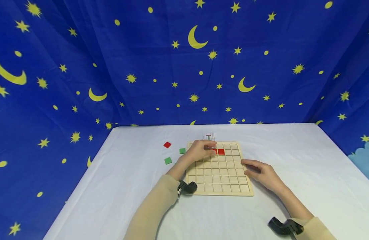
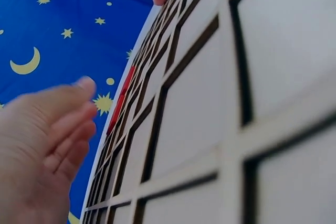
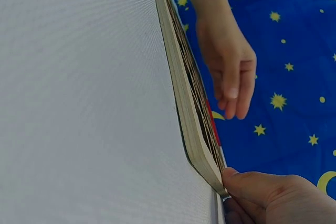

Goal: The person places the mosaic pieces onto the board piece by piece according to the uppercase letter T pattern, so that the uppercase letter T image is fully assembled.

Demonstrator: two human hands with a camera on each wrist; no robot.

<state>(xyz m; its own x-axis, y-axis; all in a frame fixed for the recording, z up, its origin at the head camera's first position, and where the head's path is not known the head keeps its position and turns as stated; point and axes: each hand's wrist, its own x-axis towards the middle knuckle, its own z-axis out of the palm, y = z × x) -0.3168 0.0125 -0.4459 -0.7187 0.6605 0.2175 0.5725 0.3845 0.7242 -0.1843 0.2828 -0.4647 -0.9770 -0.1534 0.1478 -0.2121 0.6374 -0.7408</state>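
A square wooden grid board (image 1: pixel 222 171) lies on the table. Two red square tiles (image 1: pixel 221 152) sit side by side in its upper rows, the left one partly hidden by my left hand (image 1: pixel 199 150). That hand hovers over the board's upper left, thumb and fingers apart. In the left wrist view, the left hand (image 2: pixel 50 135) holds no visible tile, and the red tiles (image 2: pixel 119 103) lie in the grid. At the board's right edge, my right hand (image 1: pixel 264 174) touches the rim with thumb and forefinger. The right wrist view shows its thumb (image 3: pixel 239 179) against the board's side.
Left of the board lie a loose red tile (image 1: pixel 167 145) and two green tiles, one green tile (image 1: pixel 168 161) nearer me and another green tile (image 1: pixel 182 151) by the board. A small gridded pattern card (image 1: pixel 209 136) lies behind the board. A blue starry cloth (image 1: pixel 160 66) surrounds the white table (image 1: pixel 136 156).
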